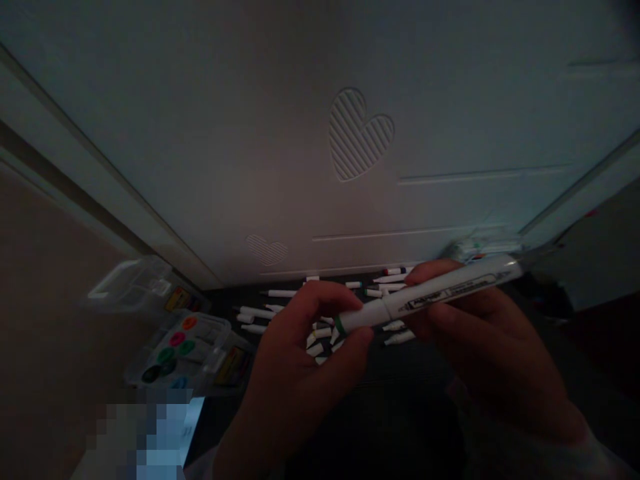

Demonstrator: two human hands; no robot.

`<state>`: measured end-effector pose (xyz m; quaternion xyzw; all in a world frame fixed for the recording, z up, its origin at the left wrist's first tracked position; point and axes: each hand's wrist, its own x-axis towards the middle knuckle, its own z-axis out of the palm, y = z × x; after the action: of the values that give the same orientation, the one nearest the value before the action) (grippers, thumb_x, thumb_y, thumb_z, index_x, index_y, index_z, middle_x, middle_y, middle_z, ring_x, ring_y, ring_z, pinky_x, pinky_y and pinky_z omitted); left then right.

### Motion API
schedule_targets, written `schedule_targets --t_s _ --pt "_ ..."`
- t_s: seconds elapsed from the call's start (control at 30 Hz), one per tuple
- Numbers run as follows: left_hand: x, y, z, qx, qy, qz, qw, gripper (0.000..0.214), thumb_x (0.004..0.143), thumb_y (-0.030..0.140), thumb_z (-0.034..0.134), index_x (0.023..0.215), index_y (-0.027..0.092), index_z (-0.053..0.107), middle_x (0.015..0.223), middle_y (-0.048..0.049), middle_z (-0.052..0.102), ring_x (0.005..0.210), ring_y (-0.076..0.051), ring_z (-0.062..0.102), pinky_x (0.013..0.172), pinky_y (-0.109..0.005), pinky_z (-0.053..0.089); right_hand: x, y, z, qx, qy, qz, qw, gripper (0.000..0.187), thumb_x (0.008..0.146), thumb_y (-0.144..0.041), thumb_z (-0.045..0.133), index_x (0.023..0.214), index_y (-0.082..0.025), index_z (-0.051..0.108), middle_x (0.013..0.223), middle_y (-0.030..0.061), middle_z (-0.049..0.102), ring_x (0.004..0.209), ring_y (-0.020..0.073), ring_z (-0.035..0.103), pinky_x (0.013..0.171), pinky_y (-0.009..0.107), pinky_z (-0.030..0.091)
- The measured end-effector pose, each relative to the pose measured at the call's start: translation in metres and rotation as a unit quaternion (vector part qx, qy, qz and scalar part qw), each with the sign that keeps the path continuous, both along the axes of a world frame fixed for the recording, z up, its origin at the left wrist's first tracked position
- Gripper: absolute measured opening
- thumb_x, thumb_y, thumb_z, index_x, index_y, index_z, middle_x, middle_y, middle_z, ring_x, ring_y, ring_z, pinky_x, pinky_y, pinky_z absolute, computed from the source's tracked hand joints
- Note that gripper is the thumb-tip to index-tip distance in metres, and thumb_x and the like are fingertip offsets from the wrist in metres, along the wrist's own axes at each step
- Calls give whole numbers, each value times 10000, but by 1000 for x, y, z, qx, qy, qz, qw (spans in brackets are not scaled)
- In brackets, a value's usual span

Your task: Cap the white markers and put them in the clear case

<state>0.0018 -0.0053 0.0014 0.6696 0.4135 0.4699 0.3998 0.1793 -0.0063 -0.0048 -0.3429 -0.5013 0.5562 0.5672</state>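
Observation:
A white marker point(425, 297) with dark lettering and a green band at its left end is held across the view in both hands, its right end raised a little. My right hand point(480, 333) is closed round the barrel, thumb below the lettering. The thumb and forefinger of my left hand point(305, 360) close on the marker's cap point(363, 317) at the green-banded end. The cap meets the barrel at a visible seam. Behind and below my hands, several loose white markers and caps point(283, 293) lie scattered on a dark surface, partly hidden by my fingers.
At the left stands a clear plastic case point(215, 333) holding markers with coloured ends, beside its clear lid or second box point(135, 287). A pale panel point(225, 133) with carved hearts rises behind. Clear plastic point(465, 247) lies at the back right. The light is dim.

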Motion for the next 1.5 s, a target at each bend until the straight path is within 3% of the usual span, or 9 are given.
schedule_targets --t_s 0.87,1.5 --pt "1 -2 2 9 12 3 1000 215 774 115 571 885 295 531 870 66 583 810 -106 581 717 -223 436 0 -1 0 0 -6 -6 1000 154 743 -310 649 896 -313 660 788 -4 692 659 140 646 535 211 534" --pt "1 -2 4 1 -1 12 1000 164 736 120 590 850 235 565 819 16 615 753 -142 596 687 -253 455 -1 -2 1 -15 12 6 1000 153 742 -308 646 895 -299 658 784 -2 680 670 139 627 544 220 530"
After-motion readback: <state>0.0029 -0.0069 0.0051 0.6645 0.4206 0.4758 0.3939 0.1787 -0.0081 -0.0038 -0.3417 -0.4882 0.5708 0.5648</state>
